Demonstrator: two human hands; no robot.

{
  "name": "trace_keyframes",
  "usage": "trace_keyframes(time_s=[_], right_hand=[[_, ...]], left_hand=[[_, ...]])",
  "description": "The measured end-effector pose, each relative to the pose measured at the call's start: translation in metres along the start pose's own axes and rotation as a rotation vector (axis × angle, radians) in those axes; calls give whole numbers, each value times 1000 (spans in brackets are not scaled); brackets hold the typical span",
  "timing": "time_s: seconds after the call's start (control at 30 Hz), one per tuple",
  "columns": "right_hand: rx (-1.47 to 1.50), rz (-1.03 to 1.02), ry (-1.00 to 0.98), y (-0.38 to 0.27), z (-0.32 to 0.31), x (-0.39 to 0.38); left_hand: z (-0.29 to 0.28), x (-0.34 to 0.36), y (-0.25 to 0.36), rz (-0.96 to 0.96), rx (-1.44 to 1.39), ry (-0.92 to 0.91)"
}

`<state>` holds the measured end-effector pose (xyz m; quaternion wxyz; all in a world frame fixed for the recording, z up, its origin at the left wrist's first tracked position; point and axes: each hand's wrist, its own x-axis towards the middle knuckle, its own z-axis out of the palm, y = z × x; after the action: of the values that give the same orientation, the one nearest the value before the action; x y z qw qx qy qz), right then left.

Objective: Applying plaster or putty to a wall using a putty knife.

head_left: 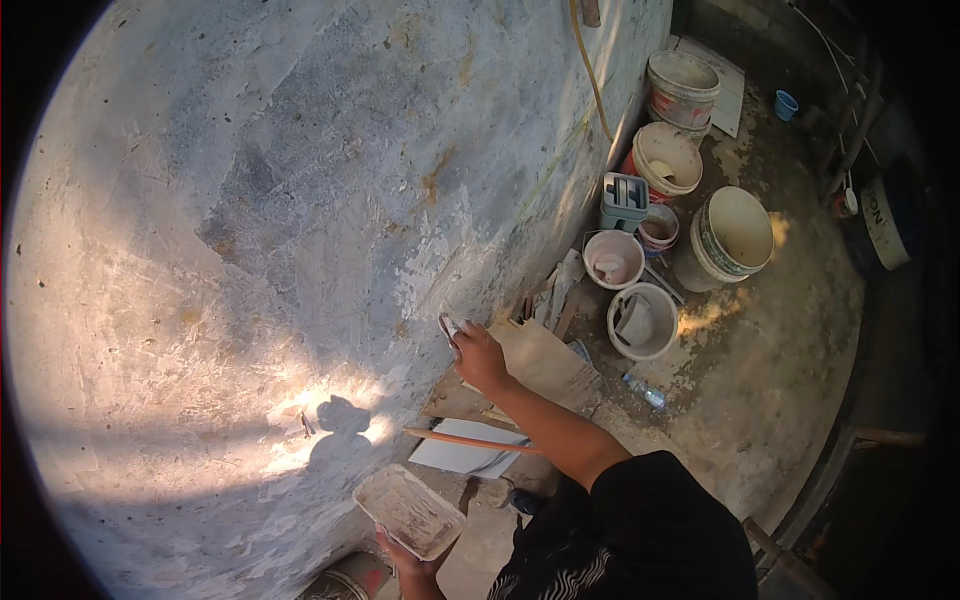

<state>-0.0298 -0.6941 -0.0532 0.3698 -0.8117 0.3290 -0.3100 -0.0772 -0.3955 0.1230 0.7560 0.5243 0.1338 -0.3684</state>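
Note:
My right hand (481, 358) reaches out to the rough, patchy wall (300, 190), its fingers closed round a small scraper (449, 325). The scraper's pale blade is at the wall surface, beside a patch of fresh-looking white plaster (430, 265); most of its handle is hidden in my grip. Lower down, my left hand (402, 556) holds a shallow rectangular tray (410, 512) by its near side. Greyish-brown residue coats the inside of the tray, which is tilted close to the wall.
Several buckets, among them a white one (642, 345) and a stacked pair (738, 235), stand along the wall to the right. A wooden stick (470, 440) crosses a white board (455, 457) below my right arm. A plastic bottle (645, 392) lies on the floor.

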Motion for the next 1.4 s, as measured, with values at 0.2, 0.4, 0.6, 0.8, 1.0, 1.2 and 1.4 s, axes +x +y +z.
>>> trace_keyframes(time_s=[0.2, 0.4, 0.6, 0.8, 1.0, 1.2, 1.4], right_hand=[[-14, 177, 229, 26, -28, 4], [-167, 30, 113, 5, -14, 31], [-154, -1, 10, 32, -20, -12], [-97, 269, 263, 25, -23, 27], [-105, 100, 162, 11, -20, 39], [494, 282, 156, 61, -42, 50], [1333, 651, 218, 57, -17, 62]], left_hand=[[3, -1, 3, -9, 118, 33], [-20, -2, 0, 13, 22, -23], [-22, -4, 2, 32, 14, 24], [-20, -6, 3, 20, -3, -23], [-17, -3, 0, 13, -3, -59], [-16, 6, -1, 0, 71, -17], [-30, 7, -7, 69, 64, 37]])
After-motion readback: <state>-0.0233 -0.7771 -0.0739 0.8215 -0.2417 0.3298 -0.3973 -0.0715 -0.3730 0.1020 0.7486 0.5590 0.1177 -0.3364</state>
